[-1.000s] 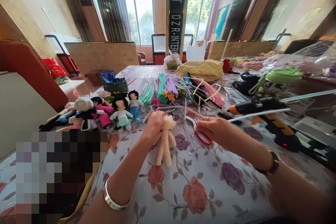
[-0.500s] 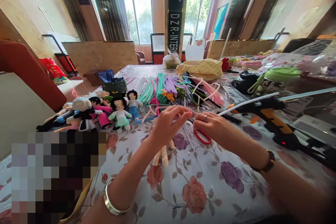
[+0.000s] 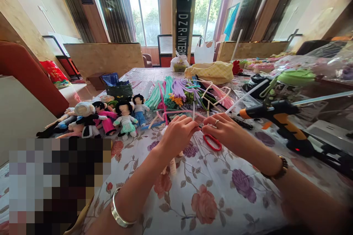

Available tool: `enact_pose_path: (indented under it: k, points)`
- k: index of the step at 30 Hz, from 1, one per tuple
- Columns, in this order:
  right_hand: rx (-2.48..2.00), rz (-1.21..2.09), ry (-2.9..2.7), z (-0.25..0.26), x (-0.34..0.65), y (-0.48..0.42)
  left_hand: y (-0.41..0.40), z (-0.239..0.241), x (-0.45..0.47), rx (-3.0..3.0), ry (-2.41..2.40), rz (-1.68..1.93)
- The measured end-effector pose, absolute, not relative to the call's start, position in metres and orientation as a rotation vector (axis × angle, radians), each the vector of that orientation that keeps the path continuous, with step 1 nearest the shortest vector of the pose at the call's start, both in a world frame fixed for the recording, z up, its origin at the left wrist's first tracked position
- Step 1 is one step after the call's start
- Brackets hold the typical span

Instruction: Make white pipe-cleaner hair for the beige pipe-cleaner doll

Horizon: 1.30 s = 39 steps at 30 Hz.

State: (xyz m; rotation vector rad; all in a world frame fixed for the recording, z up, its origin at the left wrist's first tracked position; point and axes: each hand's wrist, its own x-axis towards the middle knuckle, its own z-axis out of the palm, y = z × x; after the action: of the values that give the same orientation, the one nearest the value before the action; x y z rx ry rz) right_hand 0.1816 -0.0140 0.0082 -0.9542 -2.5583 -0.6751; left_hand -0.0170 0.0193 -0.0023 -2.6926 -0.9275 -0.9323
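Observation:
My left hand (image 3: 178,130) is closed in a pinch and meets my right hand (image 3: 222,128) over the flowered tablecloth (image 3: 209,198). My right hand, with a ring on one finger, grips a long white pipe cleaner (image 3: 245,97) that slants up to the right. My left fingertips close on its near end. A red loop, like a scissors handle (image 3: 212,142), shows just below my right hand; whether the hand holds it I cannot tell. A beige pipe-cleaner doll (image 3: 172,167) lies on the cloth, mostly hidden under my left wrist.
A row of small finished dolls (image 3: 110,117) lies at the left. A heap of coloured pipe cleaners (image 3: 182,97) sits beyond my hands. A black and orange glue gun (image 3: 278,117) stands at the right. A yellow bag (image 3: 211,72) and plastic bags lie farther back.
My left hand let go of the beige doll, rose and reached right, then closed on the white pipe cleaner beside my right hand. The pipe cleaner's far end swung upward.

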Motion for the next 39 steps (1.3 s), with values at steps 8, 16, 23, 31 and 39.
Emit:
enact_pose_path:
  k: [8, 16, 23, 31, 39]
  points:
    - [-1.356, -0.444, -2.210, 0.005, 0.178, -0.013, 0.022, -0.001, -0.020, -2.452, -1.024, -1.059]
    - [-1.673, -0.271, -2.465, -0.012, 0.186, -0.010, 0.022, 0.001, -0.023, -2.316, -1.142, -1.105]
    - [-1.694, -0.106, -2.401, -0.017, 0.189, -0.007, 0.023, 0.001, -0.025, -2.343, -1.207, -1.085]
    - [-1.667, 0.521, -2.128, 0.000, 0.184, -0.007, 0.024, 0.002, -0.026, -2.269, -1.280, -1.084]
    - [-1.346, 1.368, -1.660, 0.001, 0.172, -0.011, 0.025, 0.001, -0.029, -2.187, -1.245, -1.058]
